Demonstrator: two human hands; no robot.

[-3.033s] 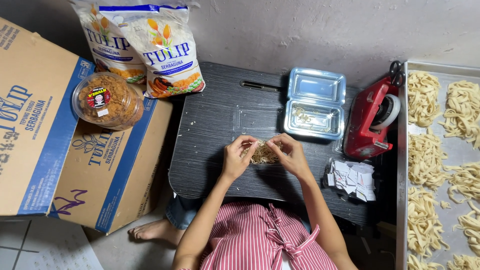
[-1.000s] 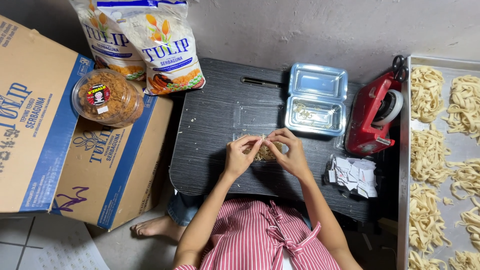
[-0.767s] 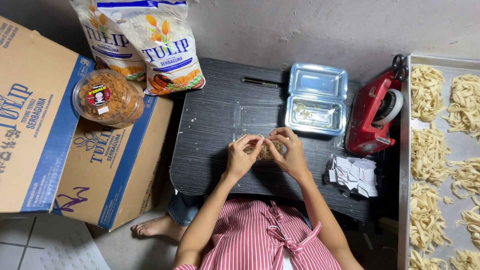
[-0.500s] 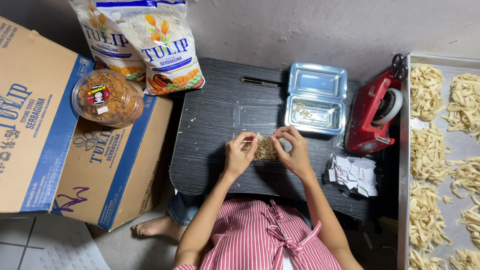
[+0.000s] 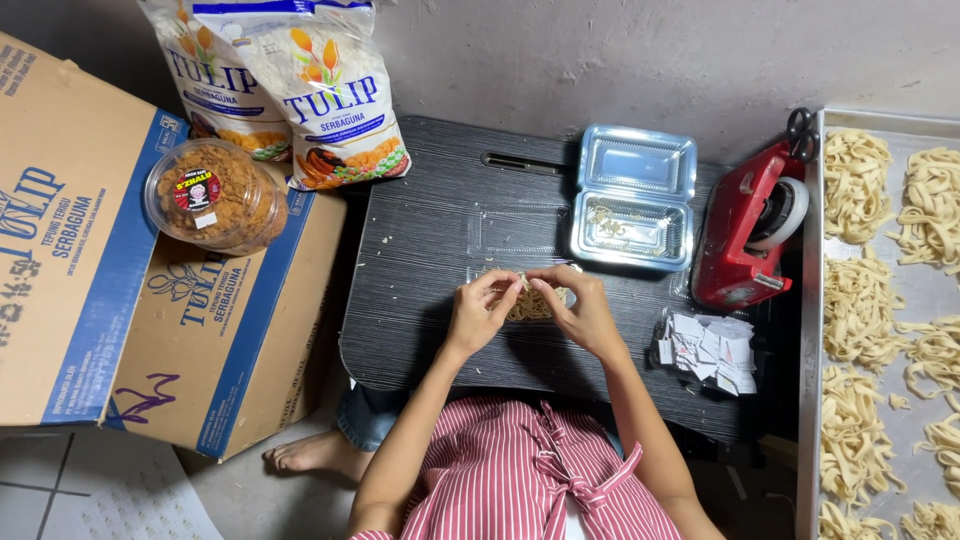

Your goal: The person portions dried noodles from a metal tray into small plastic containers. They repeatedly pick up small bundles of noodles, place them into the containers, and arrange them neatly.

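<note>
Both hands meet over the middle of a small black table. My left hand and my right hand pinch the two sides of a small clear packet of pale noodle snack, held just above the tabletop. The fingers cover most of the packet. An open clear hinged plastic box lies beyond the hands, with a few crumbs in its lower half.
A red tape dispenser stands right of the box, a pile of small paper slips below it. A metal tray of noodle nests fills the right edge. Cardboard boxes, a round snack tub and two flour bags sit at left.
Both hands stay on the packet at the table's middle, and the fingers have shifted slightly along its edges. Everything else is unmoved.
</note>
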